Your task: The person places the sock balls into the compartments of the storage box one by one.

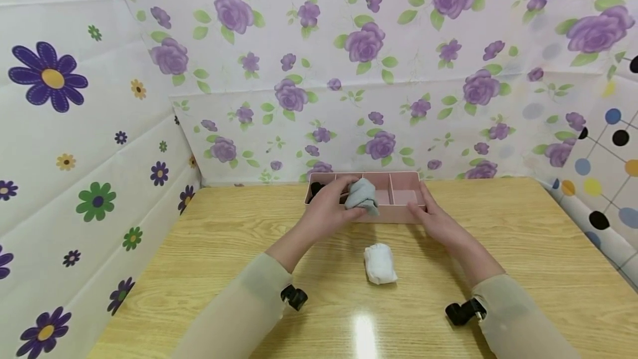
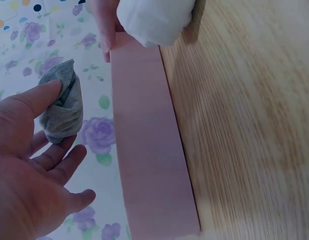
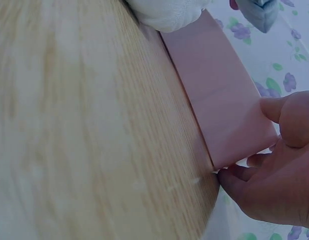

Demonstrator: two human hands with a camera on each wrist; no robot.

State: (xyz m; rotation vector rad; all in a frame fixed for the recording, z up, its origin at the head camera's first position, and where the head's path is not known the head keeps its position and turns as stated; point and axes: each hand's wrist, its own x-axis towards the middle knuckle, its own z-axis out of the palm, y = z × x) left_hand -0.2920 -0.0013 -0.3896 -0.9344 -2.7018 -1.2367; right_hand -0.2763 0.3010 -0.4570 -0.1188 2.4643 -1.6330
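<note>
Soft knitted cloth, that grey sock bundle point(image 1: 362, 195), matt and a little fuzzy, pinched in the left hand point(image 1: 329, 204). The white sock roll point(image 1: 380, 262) is cloth too, fine-ribbed and dull. The pink organiser box point(image 1: 399, 214) looks like smooth matt plastic. The table point(image 1: 523, 237) is pale wood-grain with a glossy glare patch. The floral backdrop point(image 1: 349, 43) reads as creased, faintly shiny sheeting.

Beige sheer sleeves point(image 1: 249, 309), black wrist camera mounts point(image 1: 294, 296)

Bright, even light; tabletop point(image 1: 224, 248) glare.
</note>
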